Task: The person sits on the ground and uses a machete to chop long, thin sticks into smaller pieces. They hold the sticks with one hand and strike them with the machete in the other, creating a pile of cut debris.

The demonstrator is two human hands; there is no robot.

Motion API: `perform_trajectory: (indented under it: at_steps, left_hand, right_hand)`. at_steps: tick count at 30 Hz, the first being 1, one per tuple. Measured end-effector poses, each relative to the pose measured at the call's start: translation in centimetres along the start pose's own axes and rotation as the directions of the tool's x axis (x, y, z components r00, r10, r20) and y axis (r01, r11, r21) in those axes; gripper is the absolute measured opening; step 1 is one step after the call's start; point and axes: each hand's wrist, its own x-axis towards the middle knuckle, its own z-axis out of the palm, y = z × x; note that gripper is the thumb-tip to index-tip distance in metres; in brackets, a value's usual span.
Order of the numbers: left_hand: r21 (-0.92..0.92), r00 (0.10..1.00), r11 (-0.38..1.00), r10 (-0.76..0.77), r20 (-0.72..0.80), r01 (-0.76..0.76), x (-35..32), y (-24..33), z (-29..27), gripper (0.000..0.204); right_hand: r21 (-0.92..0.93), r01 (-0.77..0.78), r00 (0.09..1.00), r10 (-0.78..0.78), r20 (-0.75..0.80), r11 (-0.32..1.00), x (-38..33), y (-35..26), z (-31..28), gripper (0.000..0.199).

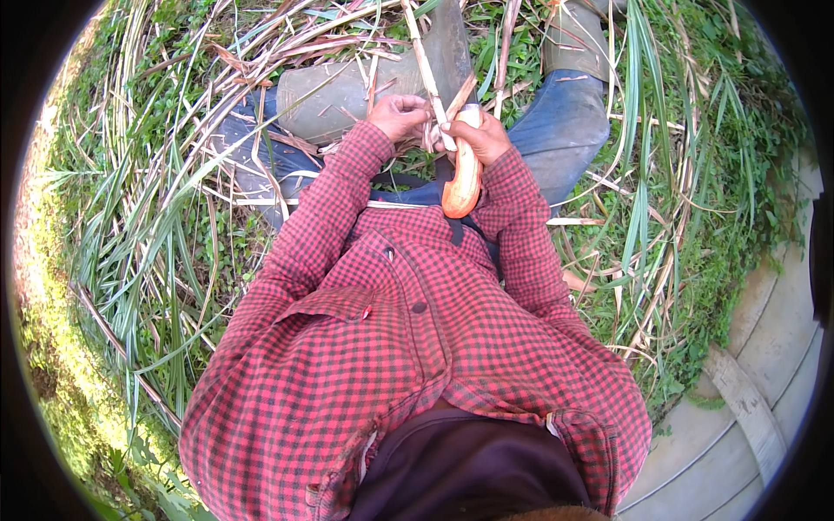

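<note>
My right hand (488,139) is wrapped round a curved orange handle (463,184), apparently wooden, with its thick hooked end toward my lap. Any blade on it is hidden or cannot be told from the stalks. A long pale stalk (426,65) runs from the top of the view down between my hands, and its lower end lies by my right thumb. Just left of that stalk, my left hand (401,116) has its fingers curled in a pinch. Thin pale strands show by its fingertips, but what it grips is not clear.
My legs, in blue trousers (560,135) and olive-coloured boots (326,100), are bent on the grass around my hands. Cut stalks and long green leaves (165,252) lie on the left, with more leaves (643,174) on the right. A pale curved surface with a wooden strip (745,408) is at lower right.
</note>
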Motion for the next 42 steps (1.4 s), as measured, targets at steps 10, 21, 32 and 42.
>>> perform_trajectory:
  at_steps: [10,21,32,42]
  left_hand:
    - [-0.152,0.96,0.969,-0.218,-0.174,0.193,-0.8,2.3,3.5,0.022]
    - [-0.02,0.994,0.995,-0.098,-0.042,0.097,-0.6,1.0,1.9,0.023]
    - [0.807,0.618,0.535,0.73,-0.292,-0.251,-2.5,8.2,-11.1,0.039]
    - [0.808,0.859,0.557,0.301,-0.413,0.193,6.0,5.0,-1.0,0.039]
  right_hand:
    - [-0.331,0.148,0.972,-0.199,-0.125,0.932,1.2,1.3,-0.4,0.033]
    - [-0.2,0.161,0.976,-0.187,-0.115,0.966,0.3,1.1,0.2,0.023]
    - [-0.141,0.13,0.987,-0.142,-0.077,0.981,1.0,1.6,-1.4,0.02]
    - [-0.242,0.326,0.917,-0.368,-0.152,0.914,0.5,2.1,-0.6,0.03]
